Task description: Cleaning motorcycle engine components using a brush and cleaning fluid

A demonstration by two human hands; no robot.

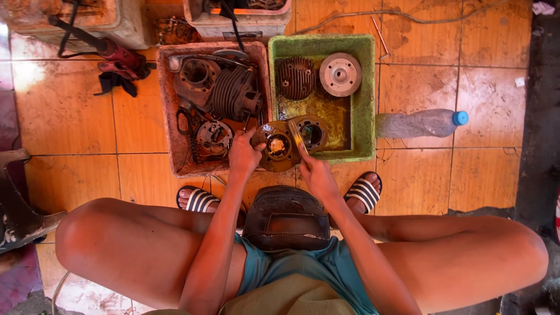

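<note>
- Two trays are set on orange tiles: rusty red tray (169, 116), green tray (364, 99).
- Round engine casing (280, 146) is gripped by left hand (245, 154).
- Brush (298, 139) is pinched by right hand (318, 175).
- Clear bottle (417, 123), blue-capped, is lying rightward.

The right hand (318, 175) covers most of the thin brush-like tool (298, 137) it grips; what the tool is cannot be told. The two dirty plastic bins (236, 23) are cut off by the top edge. The grey metal object (17, 204) runs past the left edge.
</note>
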